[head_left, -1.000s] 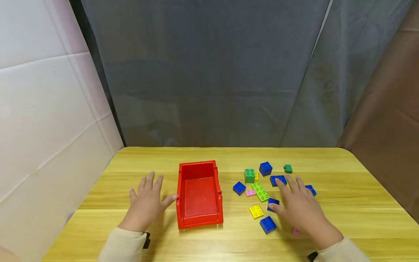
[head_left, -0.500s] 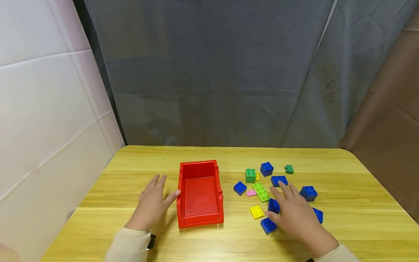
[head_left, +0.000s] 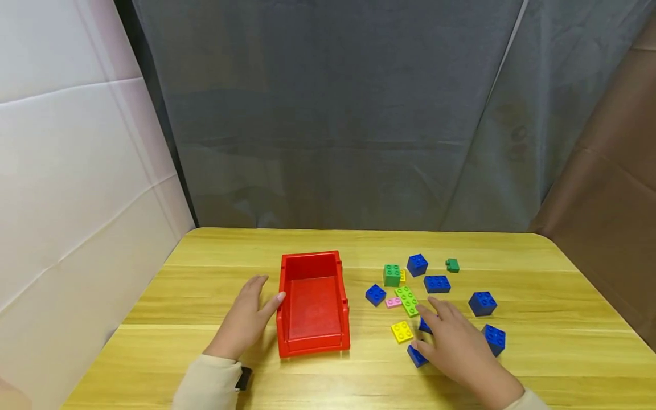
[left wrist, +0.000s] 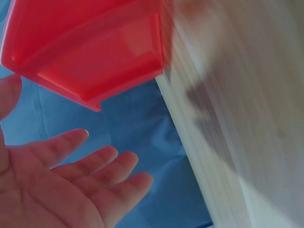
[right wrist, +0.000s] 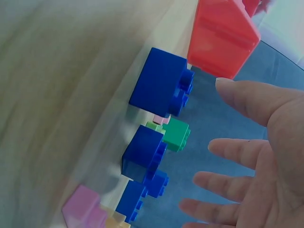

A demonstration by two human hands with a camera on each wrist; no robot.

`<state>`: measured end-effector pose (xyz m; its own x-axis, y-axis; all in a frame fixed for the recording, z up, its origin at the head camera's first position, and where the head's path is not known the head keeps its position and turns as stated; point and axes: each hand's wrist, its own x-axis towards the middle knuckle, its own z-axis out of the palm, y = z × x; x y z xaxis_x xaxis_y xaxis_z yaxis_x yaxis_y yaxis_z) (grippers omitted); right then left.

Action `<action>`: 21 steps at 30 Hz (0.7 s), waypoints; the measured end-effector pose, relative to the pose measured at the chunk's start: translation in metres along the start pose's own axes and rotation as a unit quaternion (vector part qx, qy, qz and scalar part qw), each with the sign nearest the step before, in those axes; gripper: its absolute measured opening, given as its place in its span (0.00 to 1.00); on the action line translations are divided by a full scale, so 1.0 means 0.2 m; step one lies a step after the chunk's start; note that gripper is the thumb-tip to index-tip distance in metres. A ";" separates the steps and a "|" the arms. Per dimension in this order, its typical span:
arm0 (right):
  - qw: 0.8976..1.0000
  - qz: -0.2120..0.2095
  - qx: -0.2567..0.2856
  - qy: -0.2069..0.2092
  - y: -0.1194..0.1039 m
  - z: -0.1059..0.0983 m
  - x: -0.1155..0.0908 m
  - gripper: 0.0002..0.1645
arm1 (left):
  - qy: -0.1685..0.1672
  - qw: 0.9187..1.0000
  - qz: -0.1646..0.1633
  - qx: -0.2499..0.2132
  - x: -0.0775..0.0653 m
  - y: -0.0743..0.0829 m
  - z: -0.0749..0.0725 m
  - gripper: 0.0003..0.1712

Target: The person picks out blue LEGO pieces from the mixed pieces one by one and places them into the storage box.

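Observation:
A red plastic bin point(head_left: 314, 310) stands left of the scattered toy bricks. My left hand point(head_left: 238, 324) is at its left side, fingers extended, the thumb tip right at the bin's rim; the left wrist view shows nothing in the palm point(left wrist: 52, 194). Fingers spread and relaxed, my right hand point(head_left: 456, 347) hovers over the near bricks. It partly hides two blue bricks, one near the front point(head_left: 417, 356) and one behind it point(head_left: 425, 326). A yellow brick point(head_left: 402, 332) and a lime-green brick point(head_left: 407, 301) lie just left of its fingertips. In the right wrist view, the fingers stand apart from a blue brick point(right wrist: 159, 83).
Farther back lie a green brick point(head_left: 392, 275), a small dark green piece point(head_left: 452, 265), a pink brick point(head_left: 393, 302) and several blue bricks, one of them point(head_left: 437, 284) behind the right hand. Two more blue bricks point(head_left: 483, 303) sit to its right. A grey curtain point(head_left: 328, 142) hangs behind the table.
My right hand has drawn back towards the front and slightly left, uncovering blue bricks on its right. My left hand has shifted right, its thumb now overlapping the bin's rim.

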<state>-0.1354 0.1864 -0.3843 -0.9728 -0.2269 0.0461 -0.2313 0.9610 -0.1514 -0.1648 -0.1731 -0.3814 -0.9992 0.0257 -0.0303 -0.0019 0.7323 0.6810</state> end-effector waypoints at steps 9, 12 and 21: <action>1.000 0.004 -0.001 -0.029 -0.03 0.00 -0.01 0.37 | -0.003 0.998 -0.004 -0.060 0.02 0.00 0.03 0.38; 0.999 0.008 0.002 -0.040 -0.03 0.01 -0.01 0.35 | 0.002 0.998 0.003 -0.067 0.02 -0.01 0.05 0.35; 0.998 0.001 0.013 -0.061 -0.03 0.02 -0.01 0.31 | 0.010 0.996 0.000 -0.090 0.04 -0.01 0.07 0.30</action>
<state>-0.1314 0.1803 -0.3867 -0.9669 -0.2440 -0.0745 -0.2279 0.9574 -0.1773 -0.1714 -0.1636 -0.3933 -0.9998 0.0104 -0.0176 -0.0079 0.5977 0.8017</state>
